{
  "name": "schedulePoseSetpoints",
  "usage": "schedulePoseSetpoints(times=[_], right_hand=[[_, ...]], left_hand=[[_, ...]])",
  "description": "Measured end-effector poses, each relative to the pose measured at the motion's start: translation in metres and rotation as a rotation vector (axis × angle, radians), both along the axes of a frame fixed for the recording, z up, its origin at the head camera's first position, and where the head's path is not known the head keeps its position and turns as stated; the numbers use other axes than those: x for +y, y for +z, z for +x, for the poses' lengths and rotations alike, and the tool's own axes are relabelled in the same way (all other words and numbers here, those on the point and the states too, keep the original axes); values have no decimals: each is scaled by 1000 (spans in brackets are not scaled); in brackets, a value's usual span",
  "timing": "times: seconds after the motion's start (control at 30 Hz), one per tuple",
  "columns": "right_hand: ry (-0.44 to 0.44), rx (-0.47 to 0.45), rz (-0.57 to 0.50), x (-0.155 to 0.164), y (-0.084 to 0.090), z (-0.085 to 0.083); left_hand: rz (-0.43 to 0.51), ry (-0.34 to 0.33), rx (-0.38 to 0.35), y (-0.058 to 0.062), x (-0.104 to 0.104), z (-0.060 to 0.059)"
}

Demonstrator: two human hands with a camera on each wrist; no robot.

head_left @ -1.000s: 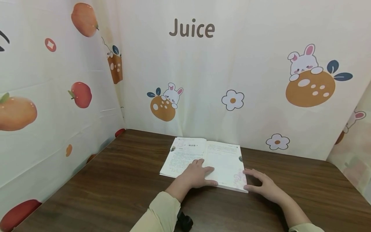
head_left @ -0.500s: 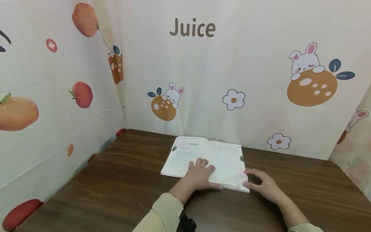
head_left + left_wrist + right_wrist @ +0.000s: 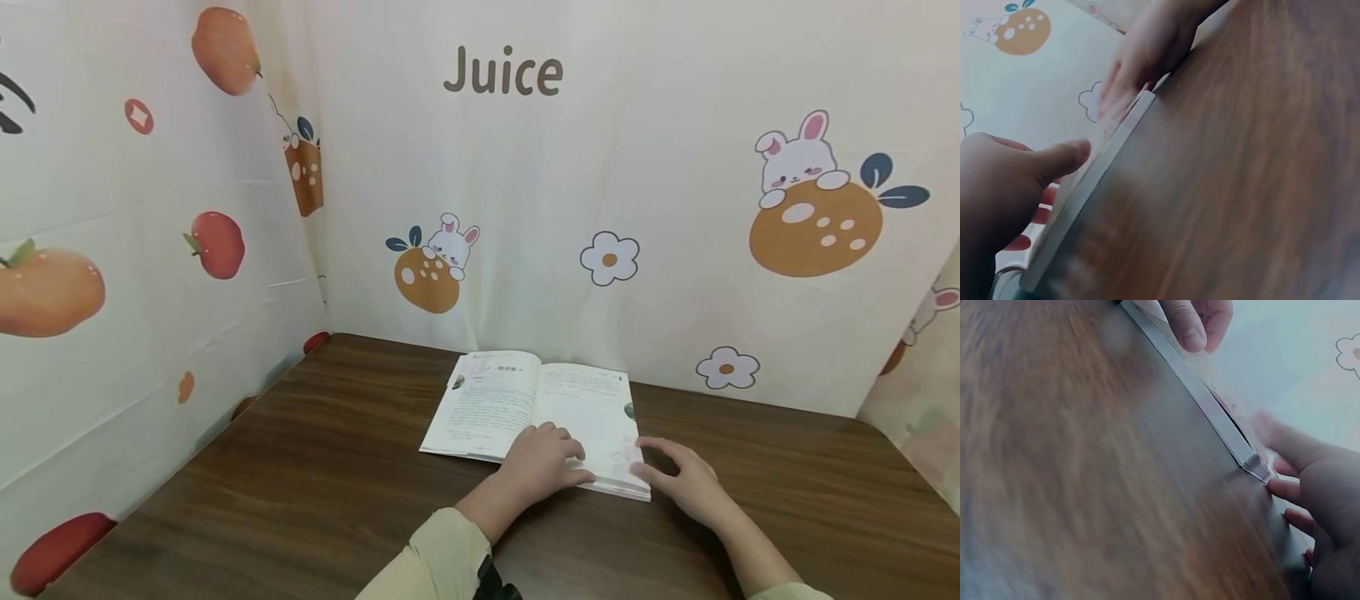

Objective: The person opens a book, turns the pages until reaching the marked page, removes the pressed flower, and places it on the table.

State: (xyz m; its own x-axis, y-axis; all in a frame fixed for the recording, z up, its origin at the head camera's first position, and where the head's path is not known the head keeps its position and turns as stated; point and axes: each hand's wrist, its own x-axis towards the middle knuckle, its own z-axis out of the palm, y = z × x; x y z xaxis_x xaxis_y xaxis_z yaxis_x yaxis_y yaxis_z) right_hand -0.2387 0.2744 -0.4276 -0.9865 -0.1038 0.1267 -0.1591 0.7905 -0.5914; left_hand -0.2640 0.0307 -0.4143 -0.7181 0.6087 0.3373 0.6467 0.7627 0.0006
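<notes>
"Juice" backdrop (image 3: 540, 167) behind open book (image 3: 573, 407)

Print on the open white-paged book (image 3: 487, 408) too small to read from here; bare left hand (image 3: 542, 462) hides its lower gutter. Black wrist-worn device (image 3: 493, 583) and pale khaki right sleeve (image 3: 789, 592) cut by head view's bottom edge. Bare right hand (image 3: 1329, 494): thumb tip blurred.

Wears lt-khaki sleeves (image 3: 442, 550) + blk L-wrist unit (image 3: 491, 581).
</notes>
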Motion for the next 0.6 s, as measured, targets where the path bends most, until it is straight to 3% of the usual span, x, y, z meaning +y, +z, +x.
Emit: schedulePoseSetpoints(times=[0.17, 0.3, 0.43, 0.6], right_hand=[[4, 34, -30, 2, 0, 1], [-3, 39, -21, 4, 1, 3], [-1, 9, -25, 2, 2, 3], [-14, 3, -14, -1, 1, 0]], left_hand=[[19, -16, 72, -5, 10, 1], [59, -11, 50, -3, 24, 4], [200, 46, 44, 1, 31, 5], [421, 79, 127, 12, 19, -1]])
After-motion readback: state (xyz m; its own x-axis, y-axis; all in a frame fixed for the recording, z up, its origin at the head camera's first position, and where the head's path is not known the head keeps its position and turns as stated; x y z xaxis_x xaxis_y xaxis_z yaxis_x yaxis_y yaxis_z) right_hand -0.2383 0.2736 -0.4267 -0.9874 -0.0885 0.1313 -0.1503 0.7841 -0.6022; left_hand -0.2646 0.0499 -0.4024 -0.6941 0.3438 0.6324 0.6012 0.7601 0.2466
